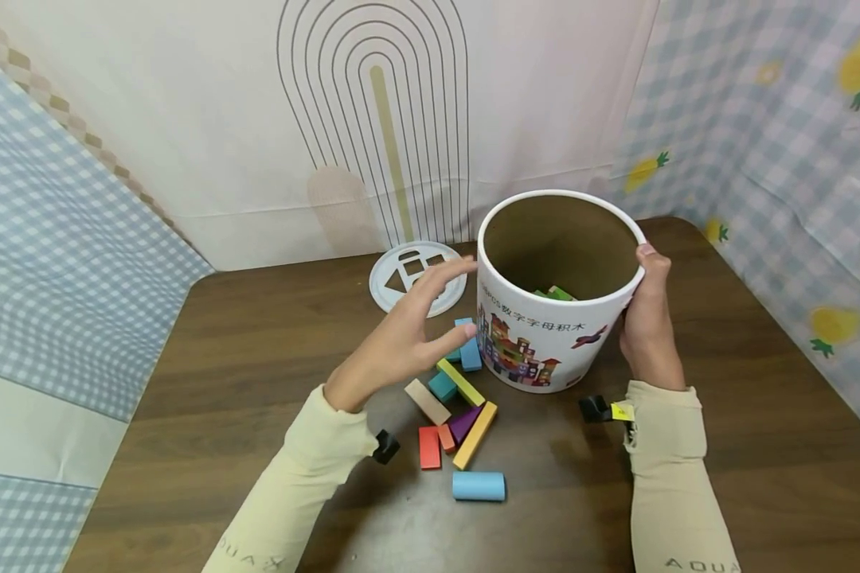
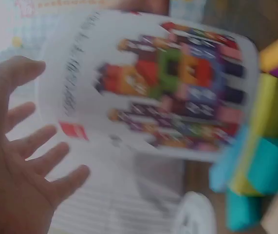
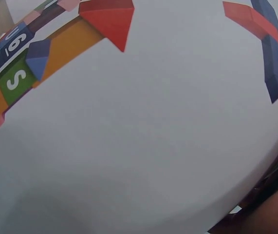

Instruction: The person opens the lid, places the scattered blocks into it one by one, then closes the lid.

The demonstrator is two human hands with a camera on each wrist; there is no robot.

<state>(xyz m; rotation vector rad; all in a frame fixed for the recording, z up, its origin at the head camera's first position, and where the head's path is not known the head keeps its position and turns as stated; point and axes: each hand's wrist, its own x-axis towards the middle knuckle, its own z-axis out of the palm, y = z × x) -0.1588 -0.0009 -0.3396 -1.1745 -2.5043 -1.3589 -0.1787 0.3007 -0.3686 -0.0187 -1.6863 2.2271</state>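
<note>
A white cardboard bucket (image 1: pixel 545 318) printed with a block castle stands upright at the right of the table. My right hand (image 1: pixel 650 334) holds its right side, thumb at the rim; its fingers are mostly hidden behind the wall. Green blocks (image 1: pixel 557 294) show low inside. My left hand (image 1: pixel 404 338) is spread at the bucket's left side, fingers parted and holding nothing. In the left wrist view those spread fingers (image 2: pixel 39 141) stand beside the printed wall. Below it lie loose wooden blocks, among them a yellow bar (image 1: pixel 461 383), a teal block (image 1: pixel 442 387) and a purple triangle (image 1: pixel 464 424).
Behind my left hand, a white lid (image 1: pixel 381 285) with shaped cutouts lies near the table's back edge. Nearer me are a red block (image 1: pixel 429 448), an orange bar (image 1: pixel 475 435) and a light blue cylinder (image 1: pixel 478 486). Cloth hangings (image 1: pixel 222 119) enclose the wooden table (image 1: pixel 244 350).
</note>
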